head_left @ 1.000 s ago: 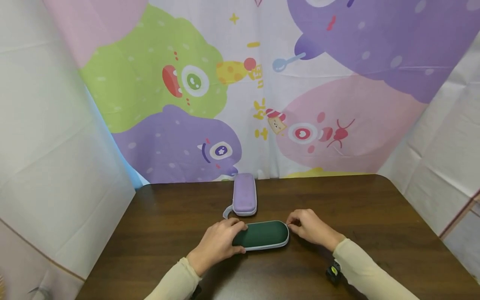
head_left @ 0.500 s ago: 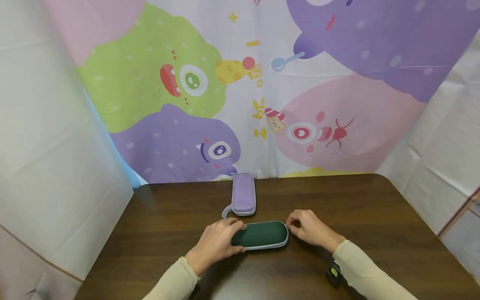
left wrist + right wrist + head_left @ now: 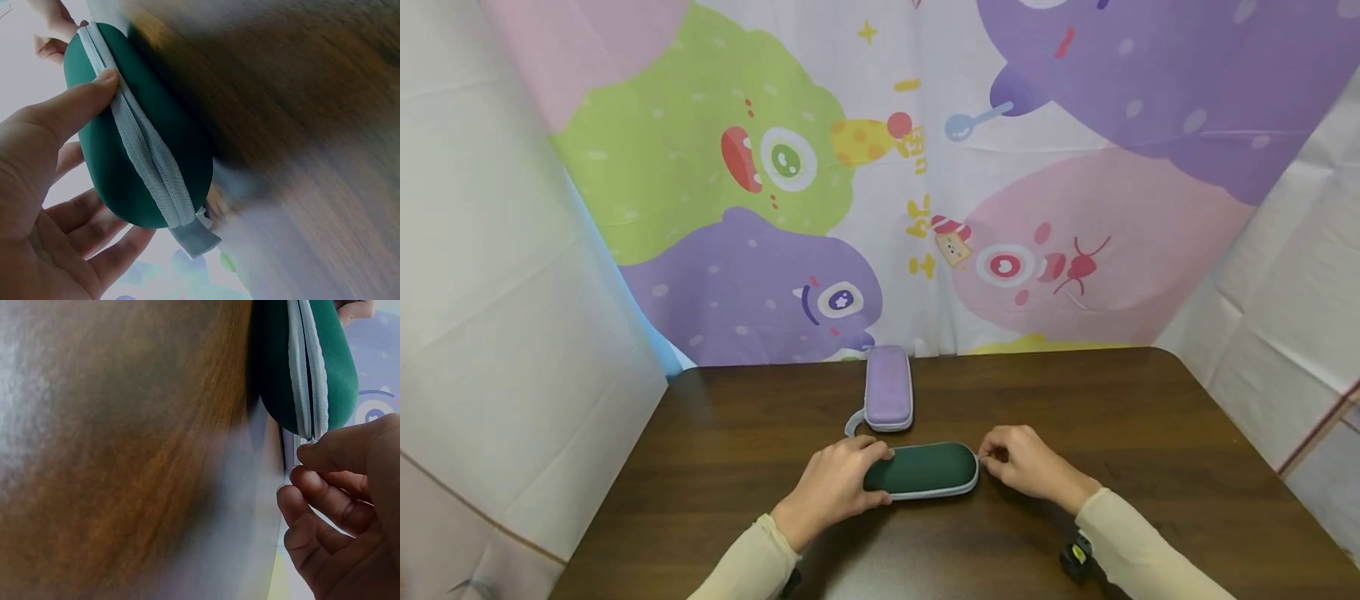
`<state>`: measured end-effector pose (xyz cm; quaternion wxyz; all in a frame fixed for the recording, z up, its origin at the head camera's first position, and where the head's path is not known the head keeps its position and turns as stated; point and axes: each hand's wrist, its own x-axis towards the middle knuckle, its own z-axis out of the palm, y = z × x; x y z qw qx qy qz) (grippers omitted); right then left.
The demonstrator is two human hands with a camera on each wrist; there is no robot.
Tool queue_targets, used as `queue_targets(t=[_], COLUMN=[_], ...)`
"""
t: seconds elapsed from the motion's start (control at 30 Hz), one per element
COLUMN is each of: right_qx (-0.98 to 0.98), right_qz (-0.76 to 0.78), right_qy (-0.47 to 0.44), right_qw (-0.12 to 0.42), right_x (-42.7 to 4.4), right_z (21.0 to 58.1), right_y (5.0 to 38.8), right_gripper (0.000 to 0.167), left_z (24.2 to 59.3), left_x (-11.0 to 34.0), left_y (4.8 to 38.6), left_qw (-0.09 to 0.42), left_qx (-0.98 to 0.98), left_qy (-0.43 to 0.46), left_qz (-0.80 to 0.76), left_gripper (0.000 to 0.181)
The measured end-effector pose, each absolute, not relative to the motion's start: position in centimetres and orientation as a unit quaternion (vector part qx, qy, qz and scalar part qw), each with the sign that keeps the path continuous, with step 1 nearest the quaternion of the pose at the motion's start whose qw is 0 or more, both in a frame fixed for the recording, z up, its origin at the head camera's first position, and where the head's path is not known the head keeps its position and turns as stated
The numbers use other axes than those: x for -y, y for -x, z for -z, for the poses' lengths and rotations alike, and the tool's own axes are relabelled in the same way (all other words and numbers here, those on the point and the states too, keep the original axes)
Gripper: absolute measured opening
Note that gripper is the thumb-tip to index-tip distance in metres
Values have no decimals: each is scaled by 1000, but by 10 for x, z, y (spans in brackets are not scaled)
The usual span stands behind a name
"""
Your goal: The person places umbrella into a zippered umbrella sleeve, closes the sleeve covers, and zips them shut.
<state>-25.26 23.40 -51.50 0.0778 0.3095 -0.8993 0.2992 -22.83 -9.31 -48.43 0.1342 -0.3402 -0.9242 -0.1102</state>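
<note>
A dark green glasses-style case [image 3: 928,468] with a light grey zipper lies on the table. My left hand [image 3: 835,485] grips its left part, thumb on the near side and fingers over the top and far side. In the left wrist view that thumb [image 3: 94,100] presses beside the zipper [image 3: 139,134], and a grey fabric tab [image 3: 195,237] sticks out at the case's left end. My right hand [image 3: 1030,465] is at the right end, thumb and fingers pinching the zipper pull, which they largely hide. In the right wrist view the zipper [image 3: 307,375] shows a narrow dark gap between its tapes.
Behind the green case lies a lilac zip case [image 3: 888,387] with a grey wrist loop [image 3: 853,423]. The brown wooden table [image 3: 1112,400] ends at a cartoon-printed curtain [image 3: 917,317]. White fabric walls stand at both sides.
My right hand has shifted slightly right and nearer to me, at the case's right end. My left hand and both cases stay about where they were.
</note>
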Motion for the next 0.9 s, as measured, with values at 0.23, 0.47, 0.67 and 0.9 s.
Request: queue_targets(t=[0.23, 0.47, 0.67, 0.9], right_qx=[899, 896, 895, 892], right_qz=[-305, -312, -321, -342], right_qy=[-307, -310, -306, -294], right_qw=[69, 55, 43, 35], right_x=[-235, -235, -234, -230], right_z=[513, 511, 510, 512], right_y=[247, 239, 234, 229], right_gripper=[15, 16, 20, 23], left_z=[485, 484, 485, 485], left_x=[93, 93, 94, 94], left_y=[228, 228, 228, 229], left_qw=[135, 133, 131, 137], left_qx=[924, 925, 926, 922], left_qy=[339, 338, 336, 341], left_qz=[113, 114, 116, 119], left_gripper=[54, 55, 55, 55])
